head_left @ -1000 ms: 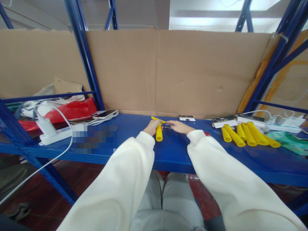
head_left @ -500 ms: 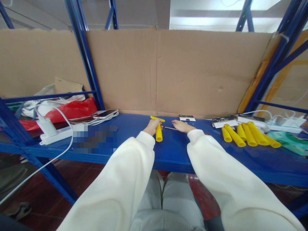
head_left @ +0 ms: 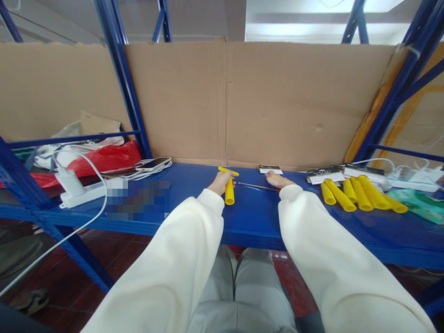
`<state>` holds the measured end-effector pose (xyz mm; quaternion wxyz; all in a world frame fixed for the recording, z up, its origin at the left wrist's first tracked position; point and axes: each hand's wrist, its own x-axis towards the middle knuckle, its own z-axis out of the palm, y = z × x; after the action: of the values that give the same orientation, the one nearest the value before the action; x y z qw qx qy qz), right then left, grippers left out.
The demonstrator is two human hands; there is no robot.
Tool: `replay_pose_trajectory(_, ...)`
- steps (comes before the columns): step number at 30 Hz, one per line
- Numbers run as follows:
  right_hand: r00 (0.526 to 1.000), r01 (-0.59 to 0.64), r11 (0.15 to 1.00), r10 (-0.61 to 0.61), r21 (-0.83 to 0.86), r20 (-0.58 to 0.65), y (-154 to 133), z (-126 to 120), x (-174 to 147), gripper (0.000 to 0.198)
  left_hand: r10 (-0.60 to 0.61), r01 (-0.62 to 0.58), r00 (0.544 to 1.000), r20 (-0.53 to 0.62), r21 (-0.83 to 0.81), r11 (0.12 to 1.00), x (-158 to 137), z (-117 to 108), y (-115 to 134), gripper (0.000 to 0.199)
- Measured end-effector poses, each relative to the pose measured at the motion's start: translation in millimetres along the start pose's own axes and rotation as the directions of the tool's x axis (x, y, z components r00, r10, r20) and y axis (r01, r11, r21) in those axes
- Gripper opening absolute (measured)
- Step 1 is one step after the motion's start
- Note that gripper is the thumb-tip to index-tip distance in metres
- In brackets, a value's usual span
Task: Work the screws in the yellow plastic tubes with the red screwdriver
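Note:
My left hand point(head_left: 219, 183) is closed around a yellow T-shaped tool with a thick round handle point(head_left: 229, 194) and a thin crosspiece point(head_left: 228, 171) at the top. My right hand point(head_left: 278, 180) hovers over or rests on the blue shelf, just in front of a small black-and-white card package point(head_left: 270, 169). Its fingertips are drawn together, and anything between them is too small to see. A screwdriver point(head_left: 256, 186) lies between the hands, its thin metal shaft pointing left and its red handle mostly hidden beneath my right wrist.
Several yellow tubular pieces point(head_left: 362, 194) lie at the right, before more card packages point(head_left: 326, 175). Beyond them are white chargers point(head_left: 414, 179) and a green packet point(head_left: 425, 203). At left sit a phone point(head_left: 156, 163), a power strip point(head_left: 83, 194) and a red bag point(head_left: 107, 157). Cardboard point(head_left: 291, 106) stands behind.
My right hand has shifted right, towards the front of the small card package, uncovering more of the screwdriver's shaft. My left hand stays in place with the yellow tool.

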<state>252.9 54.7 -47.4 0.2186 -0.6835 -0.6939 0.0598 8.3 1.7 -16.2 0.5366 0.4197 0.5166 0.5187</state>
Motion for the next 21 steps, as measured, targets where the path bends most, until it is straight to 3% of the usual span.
replay_pose_trajectory(5,0.965,0.022,0.999,-0.01,0.044,-0.262,-6.2,-27.1,-10.2,0.056,0.06,-0.057,0.998,-0.011,0.149,0.987,-2.9,0.5,-1.8,0.034)
replay_pose_trajectory(8,0.957,-0.033,0.999,0.035,0.012,-0.289,-3.5,-46.4,-16.5,0.044,0.139,-0.118,0.989,-0.051,0.302,0.946,0.3,-0.1,-5.6,0.049)
replay_pose_trajectory(11,0.997,-0.041,0.997,0.037,-0.069,-0.065,-0.1,-60.7,-25.5,0.02,0.207,-0.165,0.978,-0.038,0.468,0.868,5.8,-1.5,-9.9,0.059)
replay_pose_trajectory(15,0.951,0.057,0.997,-0.038,-0.054,0.305,-0.4,-67.5,-39.9,0.035,0.248,-0.217,0.968,0.027,0.583,0.783,10.0,-3.3,-12.8,0.062)
replay_pose_trajectory(18,0.918,0.065,0.998,-0.065,0.012,0.391,-4.0,-64.4,-47.7,0.04,0.245,-0.238,0.967,0.076,0.619,0.748,10.0,-4.0,-12.4,0.065)
replay_pose_trajectory(21,0.916,0.075,0.995,-0.093,0.06,0.39,-8.0,-58.4,-50.4,0.037,0.223,-0.237,0.97,0.1,0.613,0.754,8.5,-4.0,-11.0,0.068)
